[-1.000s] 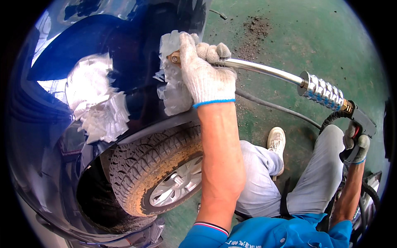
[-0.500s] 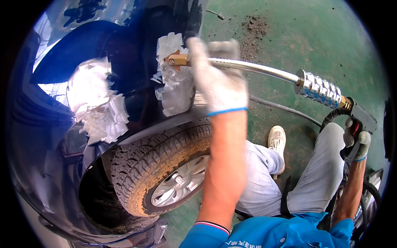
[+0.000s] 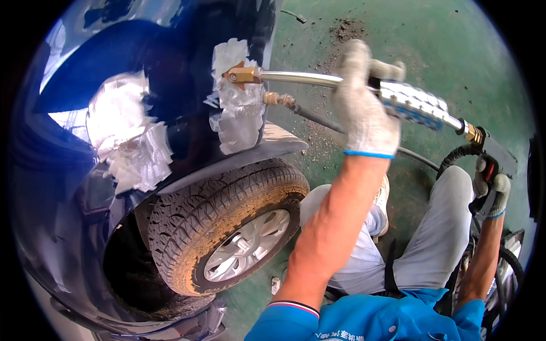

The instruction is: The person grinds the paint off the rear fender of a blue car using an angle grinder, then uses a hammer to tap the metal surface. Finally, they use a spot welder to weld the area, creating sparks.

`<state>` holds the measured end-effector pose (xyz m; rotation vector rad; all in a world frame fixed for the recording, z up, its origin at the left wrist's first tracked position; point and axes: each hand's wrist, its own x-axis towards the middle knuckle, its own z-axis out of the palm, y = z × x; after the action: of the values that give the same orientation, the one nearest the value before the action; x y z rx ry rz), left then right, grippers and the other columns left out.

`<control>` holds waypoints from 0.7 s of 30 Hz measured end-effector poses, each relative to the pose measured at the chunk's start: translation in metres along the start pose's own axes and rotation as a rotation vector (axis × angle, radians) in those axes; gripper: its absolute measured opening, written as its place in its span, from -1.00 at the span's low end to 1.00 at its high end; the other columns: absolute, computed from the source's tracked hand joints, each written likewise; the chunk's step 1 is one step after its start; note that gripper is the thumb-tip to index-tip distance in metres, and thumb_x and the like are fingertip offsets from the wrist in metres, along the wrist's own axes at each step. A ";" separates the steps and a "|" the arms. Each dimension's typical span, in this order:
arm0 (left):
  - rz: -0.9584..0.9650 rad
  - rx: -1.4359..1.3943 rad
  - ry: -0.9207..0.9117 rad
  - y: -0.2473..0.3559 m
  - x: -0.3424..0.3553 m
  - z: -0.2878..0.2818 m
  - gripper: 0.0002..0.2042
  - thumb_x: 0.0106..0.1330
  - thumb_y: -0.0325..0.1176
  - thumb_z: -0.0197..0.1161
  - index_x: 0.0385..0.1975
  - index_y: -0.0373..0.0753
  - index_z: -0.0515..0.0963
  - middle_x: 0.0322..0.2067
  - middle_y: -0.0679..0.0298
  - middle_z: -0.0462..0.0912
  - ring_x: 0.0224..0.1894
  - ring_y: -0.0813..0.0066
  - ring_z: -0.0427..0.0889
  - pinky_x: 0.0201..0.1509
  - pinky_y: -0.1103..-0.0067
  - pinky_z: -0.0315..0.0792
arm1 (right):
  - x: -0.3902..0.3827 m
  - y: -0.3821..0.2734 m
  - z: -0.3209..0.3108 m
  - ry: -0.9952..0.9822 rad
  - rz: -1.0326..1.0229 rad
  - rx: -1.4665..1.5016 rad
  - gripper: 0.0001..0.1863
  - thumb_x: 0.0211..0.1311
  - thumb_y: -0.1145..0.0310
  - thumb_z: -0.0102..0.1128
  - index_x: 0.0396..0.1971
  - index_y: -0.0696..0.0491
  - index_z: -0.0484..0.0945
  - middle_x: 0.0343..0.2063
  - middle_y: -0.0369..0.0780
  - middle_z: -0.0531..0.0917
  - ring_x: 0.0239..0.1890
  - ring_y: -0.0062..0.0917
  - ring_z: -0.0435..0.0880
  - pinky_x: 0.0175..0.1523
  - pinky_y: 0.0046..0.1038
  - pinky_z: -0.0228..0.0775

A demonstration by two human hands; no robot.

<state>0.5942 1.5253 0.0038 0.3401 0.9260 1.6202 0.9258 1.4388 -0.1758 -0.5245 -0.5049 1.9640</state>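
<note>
A slide-hammer dent puller runs from its brass tip (image 3: 244, 75), held against a sanded bare-metal patch (image 3: 240, 122) on the dark blue car panel, to a black pistol handle (image 3: 499, 158) at the right. My left hand (image 3: 367, 108), in a white knit glove, is curled round the silver rod (image 3: 304, 79) at the near end of the ridged sliding weight (image 3: 415, 105). Its thumb and one finger stick up; the other fingers are hidden. At the far right my gloved right hand (image 3: 493, 193) grips the handle, close to its red trigger.
A second sanded patch (image 3: 128, 133) lies on the panel to the left. Below is the muddy tire (image 3: 227, 219). A grey cable (image 3: 318, 118) with a brass end hangs beside the panel edge. Dirt (image 3: 348, 29) lies on the green floor. My knee (image 3: 455, 193) is below the handle.
My left hand has moved right along the rod, away from the brass tip. The weight has slid left toward it. The view has shifted slightly; my right hand keeps its grip.
</note>
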 end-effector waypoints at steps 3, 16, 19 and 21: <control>0.082 0.117 -0.041 -0.027 -0.009 0.002 -0.69 0.45 -0.04 0.30 -0.44 -0.10 0.52 -0.50 0.30 0.62 -0.40 0.52 0.66 -0.11 0.45 0.64 | 0.007 0.001 -0.004 -0.037 0.021 -0.015 -0.31 0.04 0.20 0.57 0.02 0.36 0.46 -0.46 -0.13 0.63 -0.71 -0.50 0.54 -0.62 -0.47 0.45; 0.144 -0.340 -0.290 0.121 0.053 -0.056 -0.58 0.53 0.08 0.20 -0.48 -0.10 0.53 -0.72 0.51 0.28 -0.74 0.62 0.21 -0.64 0.66 0.31 | 0.008 -0.009 -0.013 -0.047 0.066 -0.081 -0.43 0.01 0.17 0.55 -0.14 0.21 0.46 -0.67 -0.23 0.51 -0.72 -0.53 0.47 -0.58 -0.48 0.35; 0.025 -0.614 -0.798 0.121 0.058 -0.059 -0.48 0.48 0.22 0.18 -0.60 -0.05 0.49 -0.79 0.54 0.13 -0.78 0.63 0.10 -0.67 0.66 0.19 | 0.007 0.006 -0.004 -0.079 -0.147 -0.205 -0.39 -0.01 0.12 0.62 -0.17 0.20 0.46 -0.66 -0.23 0.51 -0.71 -0.53 0.47 -0.58 -0.49 0.33; 0.036 -0.666 -0.906 0.114 0.058 -0.055 -0.51 0.52 0.16 0.18 -0.59 -0.05 0.44 -0.79 0.53 0.09 -0.78 0.64 0.11 -0.66 0.66 0.20 | 0.002 0.007 -0.005 -0.046 -0.142 -0.203 -0.37 -0.04 0.08 0.68 -0.20 0.18 0.47 -0.66 -0.25 0.51 -0.70 -0.55 0.47 -0.58 -0.51 0.32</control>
<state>0.4627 1.5576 0.0352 0.5440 -0.3042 1.4711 0.9228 1.4382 -0.1841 -0.5559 -0.7560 1.8024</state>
